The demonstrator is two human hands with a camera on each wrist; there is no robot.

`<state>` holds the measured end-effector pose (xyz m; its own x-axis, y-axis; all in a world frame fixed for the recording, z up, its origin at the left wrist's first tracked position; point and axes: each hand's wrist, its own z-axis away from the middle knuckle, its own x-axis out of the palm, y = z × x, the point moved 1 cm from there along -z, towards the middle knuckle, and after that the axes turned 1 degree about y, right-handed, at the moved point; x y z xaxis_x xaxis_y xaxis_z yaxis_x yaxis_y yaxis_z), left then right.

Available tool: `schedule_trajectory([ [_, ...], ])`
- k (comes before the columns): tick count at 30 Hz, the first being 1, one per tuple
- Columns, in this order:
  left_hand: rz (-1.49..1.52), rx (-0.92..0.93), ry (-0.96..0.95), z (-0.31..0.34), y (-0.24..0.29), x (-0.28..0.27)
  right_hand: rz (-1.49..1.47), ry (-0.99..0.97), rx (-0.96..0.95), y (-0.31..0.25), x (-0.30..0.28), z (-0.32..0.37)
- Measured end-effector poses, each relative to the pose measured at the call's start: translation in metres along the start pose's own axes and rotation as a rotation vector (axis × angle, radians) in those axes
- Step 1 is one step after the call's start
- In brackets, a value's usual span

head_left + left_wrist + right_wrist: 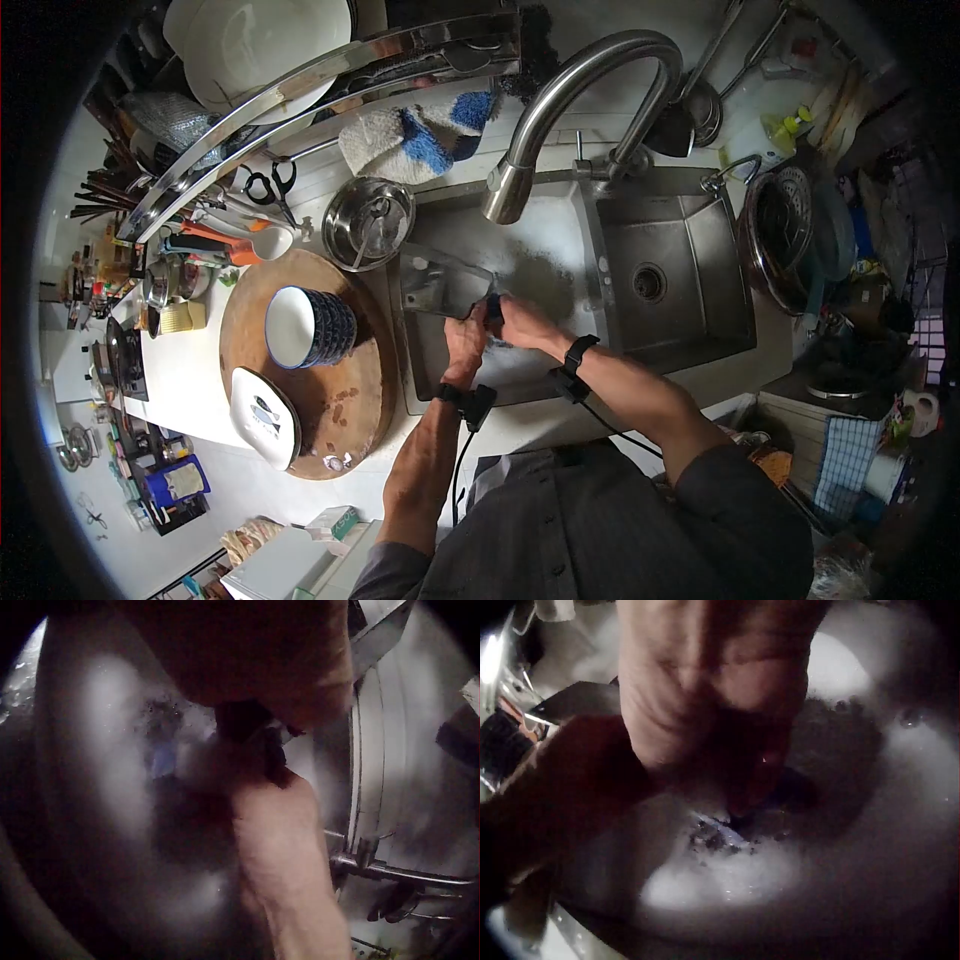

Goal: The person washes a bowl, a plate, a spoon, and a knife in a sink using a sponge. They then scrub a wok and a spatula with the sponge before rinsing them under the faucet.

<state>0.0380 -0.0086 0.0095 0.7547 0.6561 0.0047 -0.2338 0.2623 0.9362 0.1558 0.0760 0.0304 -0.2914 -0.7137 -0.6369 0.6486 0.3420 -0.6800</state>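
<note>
Over the soapy left basin [520, 372] both hands meet. My left hand [466, 340] and my right hand [525, 325] grip a small dark item [493, 307] between them; what it is cannot be told. In the left wrist view the dark item [276, 757] shows between the two hands. The right wrist view has my right hand [712, 690] bent down toward the suds, its fingertips in shadow. Below it a pale bluish edge [724, 830] pokes out of the foam [720, 881]. A clear, boxy container [440, 283] lies beside my left hand.
The faucet [510, 190] arches over the basin's back. On the right is a second basin [690, 325]. To the left, stacked bowls [330, 328] and a plate [264, 418] rest on a round wooden board [350, 410]. A metal bowl [345, 245] stands behind it.
</note>
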Motion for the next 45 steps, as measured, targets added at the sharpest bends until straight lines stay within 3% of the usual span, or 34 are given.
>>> schedule_trajectory([
  [3, 0.149, 0.006, 0.018, 0.007, 0.010, 0.001, -0.027, 0.063, -0.154, 0.015, 0.005, -0.003],
  [6, 0.170, -0.057, -0.026, 0.007, 0.005, -0.004, 0.031, 0.045, 0.008, 0.018, 0.006, -0.003],
  [9, 0.079, -0.063, -0.071, 0.010, 0.003, -0.009, 0.201, -0.088, 0.031, 0.038, 0.017, -0.010],
  [12, -0.134, -0.002, -0.107, 0.015, -0.008, -0.012, 0.358, -0.141, -0.105, 0.073, 0.049, -0.026],
  [14, -0.056, 0.117, -0.113, 0.019, -0.003, -0.008, 0.331, -0.153, -0.033, 0.083, 0.050, -0.029],
  [20, -0.299, 0.092, -0.172, 0.030, 0.026, -0.016, 0.418, -0.099, 0.053, 0.106, 0.028, -0.022],
  [21, -0.299, 0.094, -0.173, 0.028, 0.027, -0.017, 0.355, 0.036, 0.094, 0.160, 0.068, -0.045],
  [24, -0.160, 0.095, -0.279, 0.017, 0.018, -0.021, 0.262, 0.021, 0.234, 0.111, 0.017, -0.024],
  [25, -0.107, 0.069, -0.268, 0.013, 0.015, -0.019, 0.155, 0.101, 0.061, 0.105, 0.015, -0.030],
  [26, -0.053, 0.047, -0.258, 0.010, 0.012, -0.017, 0.159, 0.104, 0.060, 0.104, 0.012, -0.028],
  [28, 0.038, -0.003, -0.302, 0.011, 0.014, -0.011, -0.337, -0.233, 0.170, 0.089, 0.000, -0.011],
  [29, 0.127, -0.056, -0.341, 0.013, 0.019, -0.007, -0.613, -0.296, 0.071, 0.082, 0.007, -0.003],
  [30, 0.130, -0.055, -0.344, 0.014, 0.024, -0.004, -0.611, -0.294, 0.072, 0.081, 0.004, 0.001],
  [32, 0.198, -0.125, -0.374, 0.014, 0.030, 0.002, -0.346, -0.338, 0.056, 0.023, -0.034, 0.027],
  [33, 0.213, -0.177, -0.332, 0.012, 0.025, 0.004, -0.311, -0.216, -0.059, 0.050, -0.002, 0.013],
  [37, 0.084, -0.235, -0.335, -0.004, 0.014, 0.000, -0.203, -0.091, -0.081, 0.054, 0.012, 0.015],
  [38, 0.140, -0.282, -0.317, -0.010, 0.001, -0.004, -0.199, -0.095, -0.086, 0.073, 0.031, 0.008],
  [39, 0.195, -0.327, -0.298, -0.013, -0.007, -0.007, -0.109, 0.028, -0.117, 0.107, 0.063, -0.010],
  [40, 0.197, -0.323, -0.293, -0.012, -0.009, -0.010, -0.019, 0.153, -0.150, 0.099, 0.060, -0.014],
  [41, 0.156, -0.291, -0.336, -0.009, -0.012, -0.013, -0.020, 0.149, -0.154, 0.095, 0.058, -0.011],
  [43, 0.116, -0.259, -0.374, -0.007, -0.015, -0.019, 0.314, -0.018, 0.236, 0.094, 0.051, -0.004],
  [45, 0.124, -0.469, -0.338, -0.005, -0.018, -0.025, 0.386, -0.108, 0.214, 0.089, 0.045, -0.004],
])
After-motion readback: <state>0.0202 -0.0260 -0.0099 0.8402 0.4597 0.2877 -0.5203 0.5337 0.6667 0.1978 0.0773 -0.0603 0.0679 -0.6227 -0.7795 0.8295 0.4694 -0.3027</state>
